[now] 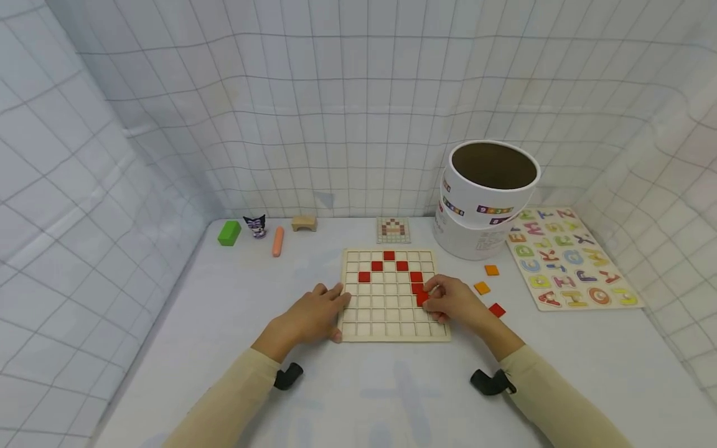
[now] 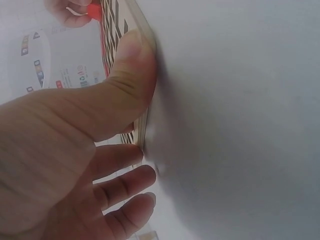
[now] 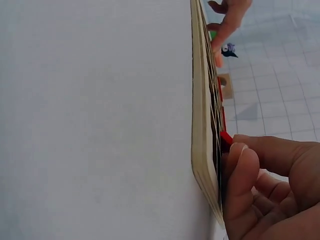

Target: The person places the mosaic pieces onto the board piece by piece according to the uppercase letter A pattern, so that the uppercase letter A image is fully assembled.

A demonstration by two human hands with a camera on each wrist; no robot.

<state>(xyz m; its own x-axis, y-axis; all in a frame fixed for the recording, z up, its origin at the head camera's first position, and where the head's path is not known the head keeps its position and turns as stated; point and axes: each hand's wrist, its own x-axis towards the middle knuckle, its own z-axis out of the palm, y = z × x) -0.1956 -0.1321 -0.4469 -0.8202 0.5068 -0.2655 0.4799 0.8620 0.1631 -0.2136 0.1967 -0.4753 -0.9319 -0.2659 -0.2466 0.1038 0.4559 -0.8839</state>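
Observation:
A pale wooden grid board (image 1: 378, 314) lies flat, with several red square tiles in an arch-like pattern on its cells, including a top red tile (image 1: 389, 256). My right hand (image 1: 455, 303) pinches a red tile (image 3: 226, 141) between thumb and fingertips, tilted close over the board's right-hand cells. Along the board's left edge rests my left hand (image 1: 313, 316), its fingers relaxed and its thumb (image 2: 131, 70) pressed against the edge. A small pattern card (image 1: 393, 230) with a similar tile design lies just behind the board.
Right of the board lie a loose red tile (image 1: 496, 310) and an orange tile (image 1: 482, 288). Behind them stand a white bucket (image 1: 476, 230) and a letter puzzle board (image 1: 577, 261). A green block (image 1: 229, 233), a figurine (image 1: 256, 226), an orange stick (image 1: 277, 241) and a wooden arch (image 1: 304, 223) sit back left.

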